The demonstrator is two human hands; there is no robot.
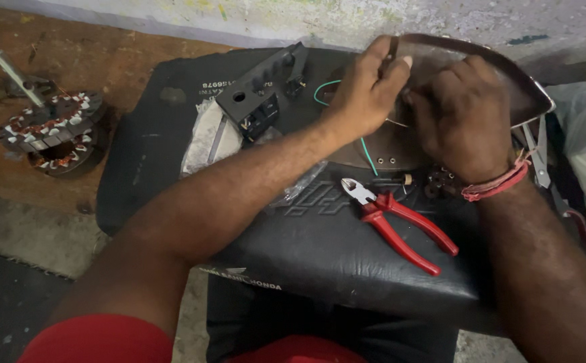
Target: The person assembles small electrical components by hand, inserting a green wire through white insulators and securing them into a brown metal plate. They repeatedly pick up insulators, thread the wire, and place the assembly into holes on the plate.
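Red cloth shows at the bottom edge, nearest the camera, and just beyond it sits a black padded seat cushion [320, 249] that serves as the counter, resting on a brown and grey concrete floor [17, 228] below a stained pale wall [306, 17]. Far left of the cushion lies a wound motor stator [54, 134]. On the cushion's upper left stands a black switch box [259, 94]. Red-handled pliers [394, 218] lie at its centre, long axis diagonal, jaws pointing up-left. Beyond them, the left hand [367, 91] pinches a thin dark piece against a brown curved metal cover [481, 74]; the right hand [464, 117] is curled on the cover, its grip hidden.
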